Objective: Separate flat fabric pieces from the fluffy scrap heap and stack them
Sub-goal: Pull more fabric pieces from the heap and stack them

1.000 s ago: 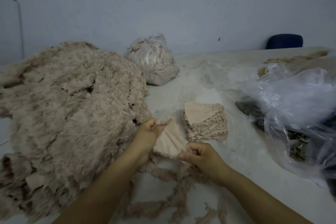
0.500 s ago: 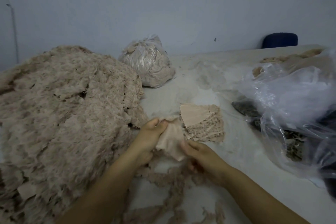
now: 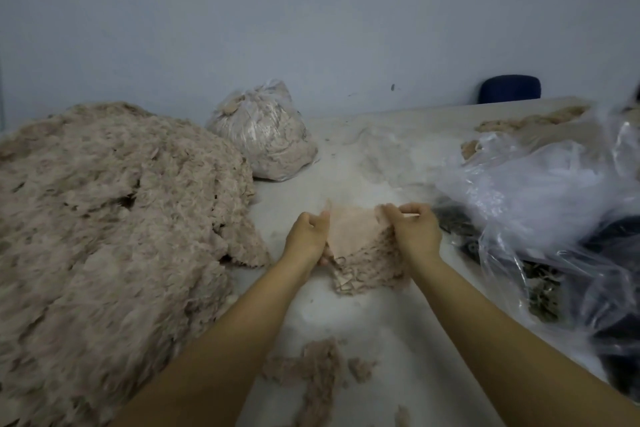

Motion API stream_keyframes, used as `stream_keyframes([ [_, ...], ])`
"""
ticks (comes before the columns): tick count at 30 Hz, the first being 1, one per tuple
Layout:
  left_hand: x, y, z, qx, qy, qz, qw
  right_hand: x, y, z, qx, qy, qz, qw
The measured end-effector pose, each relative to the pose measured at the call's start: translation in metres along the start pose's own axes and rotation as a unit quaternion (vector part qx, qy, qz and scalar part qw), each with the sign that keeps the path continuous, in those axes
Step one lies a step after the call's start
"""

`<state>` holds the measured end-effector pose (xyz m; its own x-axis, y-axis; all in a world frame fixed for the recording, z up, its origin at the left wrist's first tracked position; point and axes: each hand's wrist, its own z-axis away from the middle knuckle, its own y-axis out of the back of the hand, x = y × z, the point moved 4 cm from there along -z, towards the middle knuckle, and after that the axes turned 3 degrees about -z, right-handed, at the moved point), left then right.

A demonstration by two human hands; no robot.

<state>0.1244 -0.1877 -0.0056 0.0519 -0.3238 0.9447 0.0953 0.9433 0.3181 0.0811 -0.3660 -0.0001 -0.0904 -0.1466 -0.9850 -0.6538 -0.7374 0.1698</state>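
Past loose fluff [image 3: 318, 367] on the table [image 3: 408, 333], both hands, left [image 3: 306, 236] and right [image 3: 414, 232], have carried the flat piece [image 3: 349, 230] from in front of the stack [image 3: 367, 270] onto it, each grip pinching an edge, so one more piece is nearly stacked beside the heap [image 3: 114, 218].

A: Where does the single view look from?
B: From the person's head, forward and down across the table [image 3: 349, 163] toward the far wall [image 3: 311, 21].
A: How near?
B: Close; both forearms reach in from the bottom edge, wide-angle.
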Motion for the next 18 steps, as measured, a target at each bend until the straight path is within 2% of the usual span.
stream_keyframes([
  [2, -0.013, 0.005, 0.002, -0.012, 0.016, -0.012, 1.0, 0.01, 0.004, 0.003, 0.02, 0.031, 0.044, 0.998],
  [4, -0.021, 0.012, 0.004, -0.017, -0.014, -0.056, 0.998, 0.007, 0.001, 0.015, 0.034, 0.161, 0.084, 0.983],
  [6, -0.023, 0.012, 0.002, -0.047, -0.024, -0.096, 0.994, -0.002, -0.014, 0.025, -0.01, 0.282, 0.136, 0.95],
  [8, -0.022, 0.0, 0.006, -0.092, 0.021, -0.037, 0.995, -0.006, -0.035, 0.027, -0.094, 0.322, 0.252, 0.908],
  [10, -0.021, -0.019, 0.012, -0.149, 0.085, 0.095, 0.98, 0.006, -0.047, 0.022, -0.141, 0.295, 0.378, 0.866],
  [12, -0.019, -0.036, 0.015, -0.183, 0.072, 0.144, 0.97, 0.025, -0.047, 0.015, -0.168, 0.238, 0.424, 0.858],
  [15, -0.022, -0.051, 0.013, -0.171, 0.054, 0.108, 0.978, 0.055, -0.038, 0.009, -0.175, 0.18, 0.434, 0.865],
  [18, -0.036, -0.056, 0.005, -0.152, 0.022, -0.019, 0.988, 0.074, -0.034, 0.009, -0.179, 0.152, 0.444, 0.865],
])
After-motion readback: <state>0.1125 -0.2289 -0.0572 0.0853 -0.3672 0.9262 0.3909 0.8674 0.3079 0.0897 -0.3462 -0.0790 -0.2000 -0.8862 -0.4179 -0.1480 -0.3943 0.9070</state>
